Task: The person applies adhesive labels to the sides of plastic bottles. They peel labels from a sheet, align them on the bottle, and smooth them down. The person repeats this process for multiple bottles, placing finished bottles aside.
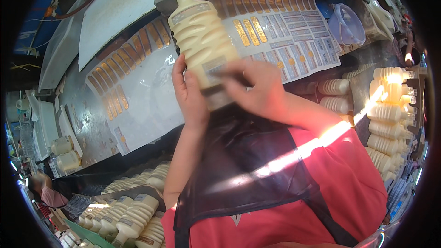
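Observation:
A cream-coloured ridged bottle [203,38] with a clear threaded neck lies tilted in front of me, its neck pointing away. One label [193,12] sits near its shoulder and another label [215,67] near its base. My left hand [191,91] grips the lower left side, thumb along the edge. Over the lower right side, my right hand [258,86] is motion-blurred, with its fingertips at the base label. Whether those fingers pinch anything cannot be made out. Beneath the bottle are a partly peeled sticker sheet [151,100] and a fuller sticker sheet [296,38] with gold and patterned labels.
Cream bottles [134,213] fill a box at lower left. More bottles [384,127] lie stacked at right. A lilac bucket [346,26] stands at upper right. Two jars [65,158] rest at the table's left end. Another person's arm [51,193] shows at far left.

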The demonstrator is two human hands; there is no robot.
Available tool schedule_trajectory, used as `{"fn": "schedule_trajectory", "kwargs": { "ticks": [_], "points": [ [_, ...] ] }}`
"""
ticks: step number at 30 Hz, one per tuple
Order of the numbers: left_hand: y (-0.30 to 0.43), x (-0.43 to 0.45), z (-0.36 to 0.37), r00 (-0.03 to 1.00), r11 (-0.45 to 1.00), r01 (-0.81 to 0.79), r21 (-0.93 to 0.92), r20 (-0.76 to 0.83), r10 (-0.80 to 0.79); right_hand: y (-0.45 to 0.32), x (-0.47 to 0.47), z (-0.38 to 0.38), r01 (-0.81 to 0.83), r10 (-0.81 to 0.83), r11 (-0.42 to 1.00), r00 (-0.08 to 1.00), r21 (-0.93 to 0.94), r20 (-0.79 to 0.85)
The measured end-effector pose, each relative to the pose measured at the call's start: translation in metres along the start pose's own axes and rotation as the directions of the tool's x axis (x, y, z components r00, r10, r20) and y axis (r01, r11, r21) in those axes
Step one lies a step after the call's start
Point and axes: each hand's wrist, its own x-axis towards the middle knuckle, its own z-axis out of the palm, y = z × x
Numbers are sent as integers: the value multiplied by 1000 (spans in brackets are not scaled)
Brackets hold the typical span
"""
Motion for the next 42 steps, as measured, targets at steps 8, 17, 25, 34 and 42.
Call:
{"fn": "schedule_trajectory", "kwargs": {
  "ticks": [8,17,25,34,42],
  "points": [
    [-1,9,12,985,903,-155,400,-4,171,26,-6,9,-188,186,982,981,-25,-61],
    [0,12,6,996,983,-79,165,-18,83,42,5,-6,-157,137,980,978,-123,-155],
    [4,13,-6,999,999,22,-33,-45,-23,-5,6,9,591,-583,766,805,-253,115],
    [8,11,-14,998,990,10,138,-56,-3,-8,-3,28,427,-386,891,891,-153,238],
    [-6,-6,-1,994,928,-102,358,65,84,21,4,3,-171,167,983,984,-70,-60]
  ]
}}
